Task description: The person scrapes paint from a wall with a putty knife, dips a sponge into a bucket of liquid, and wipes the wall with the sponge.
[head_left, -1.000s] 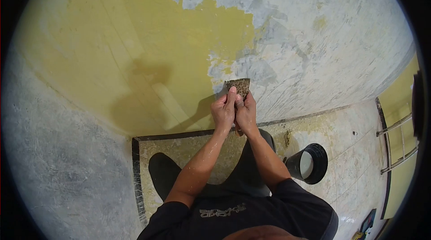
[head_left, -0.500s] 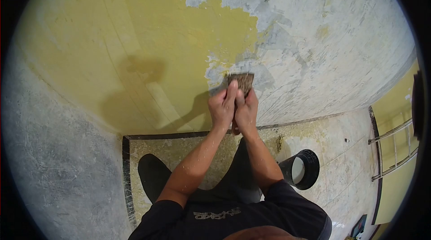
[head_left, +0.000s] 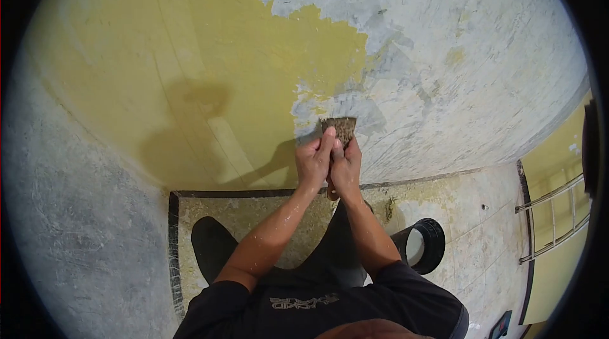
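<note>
Yellow paint point(head_left: 254, 53) covers the left part of the wall point(head_left: 457, 104), ending raggedly beside a grey-white surface. Both the left hand point(head_left: 313, 162) and the right hand point(head_left: 346, 167) are wrapped around a scraper point(head_left: 342, 131), its speckled blade pointing up by the ragged edge; whether it touches the wall is unclear. A black bucket point(head_left: 435, 245) with pale contents stands on the floor point(head_left: 476, 237), right of the person's arms.

Mottled grey side wall point(head_left: 82, 225), tiled floor point(head_left: 472, 237)
</note>
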Demonstrator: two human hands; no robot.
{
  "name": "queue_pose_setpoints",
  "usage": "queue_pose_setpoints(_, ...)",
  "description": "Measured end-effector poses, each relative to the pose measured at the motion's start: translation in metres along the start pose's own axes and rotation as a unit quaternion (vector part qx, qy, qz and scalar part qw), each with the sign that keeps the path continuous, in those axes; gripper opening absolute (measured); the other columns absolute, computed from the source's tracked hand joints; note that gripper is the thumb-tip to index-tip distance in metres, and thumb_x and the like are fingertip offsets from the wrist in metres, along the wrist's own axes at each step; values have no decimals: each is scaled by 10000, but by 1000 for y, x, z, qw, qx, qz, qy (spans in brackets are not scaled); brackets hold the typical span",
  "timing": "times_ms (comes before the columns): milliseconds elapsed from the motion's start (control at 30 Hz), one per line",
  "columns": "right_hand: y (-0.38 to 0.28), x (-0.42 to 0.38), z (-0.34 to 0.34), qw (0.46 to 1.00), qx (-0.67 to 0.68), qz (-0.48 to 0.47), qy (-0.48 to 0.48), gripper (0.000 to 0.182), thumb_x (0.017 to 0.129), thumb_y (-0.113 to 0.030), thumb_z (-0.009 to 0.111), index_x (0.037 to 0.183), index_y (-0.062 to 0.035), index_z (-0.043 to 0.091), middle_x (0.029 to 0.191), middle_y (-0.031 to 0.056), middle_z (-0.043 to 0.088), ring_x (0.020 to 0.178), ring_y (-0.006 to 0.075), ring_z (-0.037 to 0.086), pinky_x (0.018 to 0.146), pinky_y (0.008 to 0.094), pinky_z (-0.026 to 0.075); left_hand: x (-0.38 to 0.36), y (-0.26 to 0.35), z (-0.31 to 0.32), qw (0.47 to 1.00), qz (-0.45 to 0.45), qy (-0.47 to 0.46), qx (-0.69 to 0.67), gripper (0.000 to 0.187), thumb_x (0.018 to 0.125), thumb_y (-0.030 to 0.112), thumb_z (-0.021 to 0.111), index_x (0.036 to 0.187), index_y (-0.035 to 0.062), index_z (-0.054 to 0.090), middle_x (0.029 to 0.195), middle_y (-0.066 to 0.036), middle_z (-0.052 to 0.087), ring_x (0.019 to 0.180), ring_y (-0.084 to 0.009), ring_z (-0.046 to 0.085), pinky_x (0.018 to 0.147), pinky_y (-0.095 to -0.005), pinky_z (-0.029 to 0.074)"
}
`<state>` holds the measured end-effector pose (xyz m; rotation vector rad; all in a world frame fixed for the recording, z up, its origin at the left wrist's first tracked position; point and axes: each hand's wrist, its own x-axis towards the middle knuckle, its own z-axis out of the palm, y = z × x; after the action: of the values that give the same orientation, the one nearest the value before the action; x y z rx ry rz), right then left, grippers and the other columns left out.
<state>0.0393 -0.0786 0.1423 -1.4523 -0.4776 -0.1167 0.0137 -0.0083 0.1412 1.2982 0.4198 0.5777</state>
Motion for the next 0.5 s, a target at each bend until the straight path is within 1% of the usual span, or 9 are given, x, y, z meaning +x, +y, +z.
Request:
queue_pose_setpoints(33, -5, -1, 1, 999, 32, 29, -3, 212, 961, -75, 484, 1135, 43, 513, 977, 92, 610, 865, 134, 535, 772, 283, 456, -3, 1, 3, 999, 23, 14, -19, 418, 915, 341, 654, 664, 7, 658, 598, 72, 514, 569, -19, 411, 484, -208, 346)
queue_pose_setpoints(133, -20, 7, 2, 998, 10, 67, -15, 225, 963, -80, 480, 1147, 46, 508, 985, 93, 609, 869, 139, 539, 781, 281, 455, 5, 9, 4, 999, 32, 4, -36, 428, 911, 343, 658, 637, 15, 642, 585, 77, 504, 549, -18, 402, 465, -221, 333)
queue_pose_setpoints(167, -22, 10, 4, 999, 6, 53, -12, 153, 990, -110, 463, 1059, 16, 516, 874, 56, 582, 769, 101, 522, 677, 252, 452, 3, 19, 3, 997, 66, 1, -34, 434, 910, 350, 659, 631, 19, 633, 575, 78, 484, 537, -18, 384, 454, -225, 316)
queue_pose_setpoints(267, -10, -1, 5, 1000, -6, 17, 11, 148, 989, -121, 471, 1060, 1, 512, 845, 49, 577, 739, 93, 510, 656, 246, 447, -2, 10, -2, 1000, 27, -15, -4, 509, 902, 420, 647, 647, -21, 635, 514, 53, 460, 520, -36, 371, 438, -256, 320)
queue_pose_setpoints(300, -9, 1, 5, 1000, -3, 13, 11, 148, 989, -121, 471, 1060, 1, 512, 845, 49, 577, 739, 93, 510, 656, 246, 447, -3, 3, 3, 999, 41, 15, -23, 520, 905, 424, 640, 642, -24, 623, 511, 48, 454, 516, -39, 382, 439, -261, 332)
queue_pose_setpoints(367, -21, 4, 4, 998, -10, 57, -3, 205, 964, -70, 462, 1134, 33, 512, 957, 86, 605, 837, 134, 533, 757, 282, 457, 4, 10, 2, 997, 68, 19, -12, 525, 905, 428, 637, 642, -26, 622, 513, 44, 467, 516, -39, 398, 442, -260, 344)
queue_pose_setpoints(400, -23, 6, 5, 998, -12, 58, -3, 205, 964, -70, 462, 1134, 33, 512, 957, 86, 605, 837, 134, 533, 757, 282, 457, 8, 12, 3, 996, 89, 18, 0, 531, 906, 432, 634, 641, -28, 622, 515, 39, 479, 515, -39, 414, 444, -259, 355)
queue_pose_setpoints(467, -28, 11, 6, 998, 17, 48, -20, 231, 965, -79, 459, 1158, 39, 504, 972, 92, 604, 853, 139, 540, 774, 283, 461, 4, 20, 2, 996, 80, 6, -37, 543, 906, 440, 628, 642, -33, 616, 512, 38, 476, 517, -39, 412, 447, -260, 356)
queue_pose_setpoints(500, -26, 7, 5, 997, -1, 73, -19, 223, 967, -77, 459, 1153, 39, 502, 975, 90, 601, 857, 134, 540, 771, 280, 461, 1, 17, -1, 998, 64, 1, -6, 538, 908, 437, 628, 644, -31, 617, 511, 41, 469, 522, -39, 398, 449, -257, 349)
